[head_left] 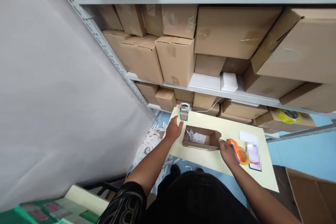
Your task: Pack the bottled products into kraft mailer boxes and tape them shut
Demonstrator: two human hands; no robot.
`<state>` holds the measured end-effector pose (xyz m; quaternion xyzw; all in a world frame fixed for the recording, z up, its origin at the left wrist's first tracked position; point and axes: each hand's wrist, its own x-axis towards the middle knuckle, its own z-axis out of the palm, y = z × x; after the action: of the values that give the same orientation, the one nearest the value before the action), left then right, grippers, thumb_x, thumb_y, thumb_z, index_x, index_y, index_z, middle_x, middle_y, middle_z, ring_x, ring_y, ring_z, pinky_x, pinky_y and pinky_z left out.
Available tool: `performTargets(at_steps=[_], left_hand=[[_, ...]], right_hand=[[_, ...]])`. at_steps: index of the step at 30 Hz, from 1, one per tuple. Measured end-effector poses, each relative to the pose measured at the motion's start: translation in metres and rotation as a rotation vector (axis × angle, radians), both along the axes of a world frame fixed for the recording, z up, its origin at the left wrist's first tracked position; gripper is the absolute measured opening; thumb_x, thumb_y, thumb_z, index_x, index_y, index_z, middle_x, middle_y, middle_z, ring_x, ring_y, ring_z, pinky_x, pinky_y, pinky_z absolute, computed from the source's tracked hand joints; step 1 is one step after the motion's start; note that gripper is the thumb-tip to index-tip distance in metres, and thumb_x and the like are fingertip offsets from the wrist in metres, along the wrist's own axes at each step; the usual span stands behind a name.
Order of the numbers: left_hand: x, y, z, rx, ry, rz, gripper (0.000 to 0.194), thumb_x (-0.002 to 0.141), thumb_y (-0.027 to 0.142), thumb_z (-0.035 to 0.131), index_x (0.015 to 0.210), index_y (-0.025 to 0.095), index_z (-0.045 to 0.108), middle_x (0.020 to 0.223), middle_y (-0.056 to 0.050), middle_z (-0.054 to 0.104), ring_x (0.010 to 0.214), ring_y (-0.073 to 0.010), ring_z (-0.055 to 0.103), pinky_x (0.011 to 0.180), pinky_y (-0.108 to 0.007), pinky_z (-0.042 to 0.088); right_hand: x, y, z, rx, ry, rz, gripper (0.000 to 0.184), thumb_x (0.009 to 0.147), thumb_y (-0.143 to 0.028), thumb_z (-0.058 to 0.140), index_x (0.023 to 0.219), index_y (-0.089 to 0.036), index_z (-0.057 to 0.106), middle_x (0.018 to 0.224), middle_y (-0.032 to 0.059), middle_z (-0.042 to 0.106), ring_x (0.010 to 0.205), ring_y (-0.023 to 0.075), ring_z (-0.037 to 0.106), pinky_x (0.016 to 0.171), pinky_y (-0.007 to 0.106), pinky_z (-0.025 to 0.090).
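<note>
Left fingers [181, 125] spread beside pink-labelled green box [184, 114] — right fingers [222, 144] pinch carton [200, 146]; sleeve [127, 204] reads "B".

At the tabletop [202, 118]: one open box [201, 147], one green carton [184, 115], one orange tape dispenser [237, 151], one phone [254, 159]; two shoes [175, 170] below.

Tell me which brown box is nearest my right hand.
The small open box on the cream table, crumpled paper inside; the other brown boxes aren't on that table.
</note>
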<state>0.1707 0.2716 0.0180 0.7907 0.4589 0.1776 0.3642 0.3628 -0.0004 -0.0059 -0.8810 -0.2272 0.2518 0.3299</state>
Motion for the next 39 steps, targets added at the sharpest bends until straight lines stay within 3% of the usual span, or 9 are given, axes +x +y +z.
performTargets(at_steps=[5, 8, 11, 18, 24, 27, 31, 35, 39], left_hand=[[0.068, 0.054, 0.02, 0.074, 0.234, -0.03, 0.083, 0.092, 0.055, 0.06, 0.16, 0.018, 0.03, 0.167, -0.023, 0.029, 0.141, -0.0374, 0.05, 0.109, -0.044, 0.045], [0.105, 0.072, 0.024, 0.067, 0.378, -0.049, 0.088, 0.087, 0.062, 0.063, 0.157, 0.017, 0.035, 0.161, -0.027, 0.036, 0.13, -0.0421, 0.058, 0.101, -0.049, 0.049], [0.124, 0.083, 0.02, 0.112, 0.507, -0.057, 0.075, 0.085, 0.058, 0.068, 0.145, 0.017, 0.049, 0.147, -0.025, 0.052, 0.122, -0.0411, 0.061, 0.096, -0.048, 0.05], [0.123, 0.094, 0.01, 0.14, 0.35, 0.021, 0.04, 0.084, 0.038, 0.071, 0.118, 0.018, 0.062, 0.125, -0.017, 0.064, 0.104, -0.0294, 0.069, 0.09, -0.038, 0.053], [0.101, 0.102, 0.035, 0.138, 0.073, 0.128, 0.032, 0.081, 0.035, 0.073, 0.108, 0.021, 0.064, 0.118, -0.01, 0.069, 0.113, -0.0253, 0.066, 0.1, -0.036, 0.052], [0.075, 0.084, 0.056, -0.015, -0.184, 0.171, 0.04, 0.08, 0.039, 0.073, 0.114, 0.022, 0.061, 0.111, -0.006, 0.071, 0.099, -0.0215, 0.07, 0.091, -0.036, 0.058], [0.033, 0.027, 0.075, -0.338, -0.431, 0.076, 0.055, 0.08, 0.047, 0.073, 0.124, 0.022, 0.053, 0.099, -0.003, 0.07, 0.079, -0.0177, 0.071, 0.076, -0.036, 0.062], [0.007, -0.033, 0.07, -0.522, -0.488, 0.04, 0.062, 0.078, 0.048, 0.072, 0.129, 0.024, 0.047, 0.104, -0.003, 0.069, 0.084, -0.0185, 0.072, 0.076, -0.036, 0.063], [0.0, -0.054, 0.052, -0.501, -0.346, 0.072, 0.061, 0.076, 0.045, 0.075, 0.129, 0.022, 0.054, 0.11, -0.005, 0.072, 0.093, -0.0205, 0.071, 0.085, -0.035, 0.058]], right_hand=[[-0.021, -0.019, 0.015, -0.012, 0.04, -0.134, 0.062, 0.095, -0.066, 0.038, 0.118, -0.02, 0.073, 0.129, 0.0157, 0.071, 0.125, 0.0348, 0.064, 0.107, 0.048, 0.047], [-0.033, -0.033, 0.021, 0.016, 0.026, -0.186, 0.06, 0.094, -0.067, 0.043, 0.118, -0.021, 0.073, 0.13, 0.0146, 0.071, 0.126, 0.0353, 0.064, 0.106, 0.049, 0.048], [-0.04, -0.045, 0.025, 0.028, 0.02, -0.213, 0.057, 0.093, -0.065, 0.046, 0.119, -0.022, 0.073, 0.13, 0.0129, 0.072, 0.122, 0.0337, 0.066, 0.104, 0.047, 0.051], [-0.037, -0.053, 0.03, 0.112, -0.002, -0.182, 0.053, 0.091, -0.06, 0.05, 0.121, -0.022, 0.071, 0.13, 0.0135, 0.072, 0.109, 0.0321, 0.07, 0.093, 0.047, 0.056], [-0.02, -0.044, 0.037, 0.177, -0.036, -0.164, 0.05, 0.091, -0.058, 0.053, 0.117, -0.02, 0.071, 0.125, 0.0143, 0.072, 0.102, 0.0287, 0.069, 0.085, 0.042, 0.057], [-0.016, -0.028, 0.052, 0.25, -0.046, -0.123, 0.046, 0.092, -0.058, 0.054, 0.111, -0.019, 0.072, 0.118, 0.0143, 0.073, 0.095, 0.027, 0.067, 0.081, 0.04, 0.056], [-0.018, 0.006, 0.076, 0.392, 0.092, -0.059, 0.052, 0.092, -0.06, 0.055, 0.122, -0.02, 0.067, 0.117, 0.0126, 0.071, 0.099, 0.0261, 0.066, 0.082, 0.037, 0.055], [-0.018, 0.027, 0.081, 0.402, 0.195, -0.047, 0.051, 0.09, -0.063, 0.055, 0.116, -0.019, 0.065, 0.097, 0.0061, 0.071, 0.085, 0.0233, 0.065, 0.074, 0.033, 0.051], [-0.009, 0.026, 0.069, 0.196, 0.115, -0.108, 0.039, 0.087, -0.058, 0.058, 0.097, -0.021, 0.067, 0.078, 0.0003, 0.065, 0.07, 0.0208, 0.061, 0.064, 0.03, 0.044]])
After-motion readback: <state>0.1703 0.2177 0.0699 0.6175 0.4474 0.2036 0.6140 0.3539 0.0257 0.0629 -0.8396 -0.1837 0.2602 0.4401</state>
